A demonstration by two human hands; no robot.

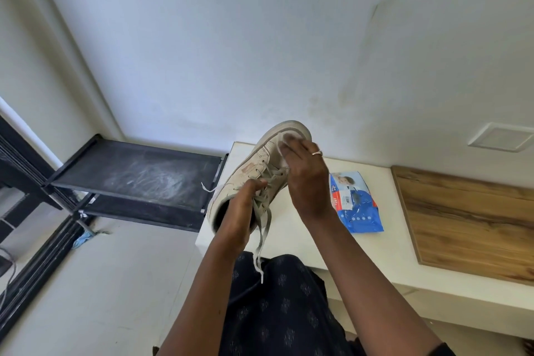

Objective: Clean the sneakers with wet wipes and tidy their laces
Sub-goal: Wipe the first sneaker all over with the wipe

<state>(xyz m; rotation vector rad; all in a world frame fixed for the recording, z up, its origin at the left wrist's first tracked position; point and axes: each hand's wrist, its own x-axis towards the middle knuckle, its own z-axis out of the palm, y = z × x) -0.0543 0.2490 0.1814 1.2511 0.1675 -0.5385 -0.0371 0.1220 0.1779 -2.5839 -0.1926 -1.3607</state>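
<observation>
Sneaker [261,163], raised over the counter [303,243] with the left hand [245,205] gripping its collar, is being wiped at the toe by the right hand [306,179] clutching a wet wipe [284,143]; next probably turning it, then tidying the dangling laces [264,228].

The sneaker [260,165] was covered in a matt beige stitched upper, and whether it was cloth or suede could not be told. Its laces [264,220] were woven from flat grey cloth. The wipe [284,147] was made of thin, soft white material. The pack of wipes [357,202] was wrapped in glossy, crinkled plastic film. The worktop [375,254] was finished smooth and white. The board [476,220] was surfaced in grained brown wood. The shelf [144,173] was framed in black metal, and its matt dark surface was scuffed pale.
</observation>
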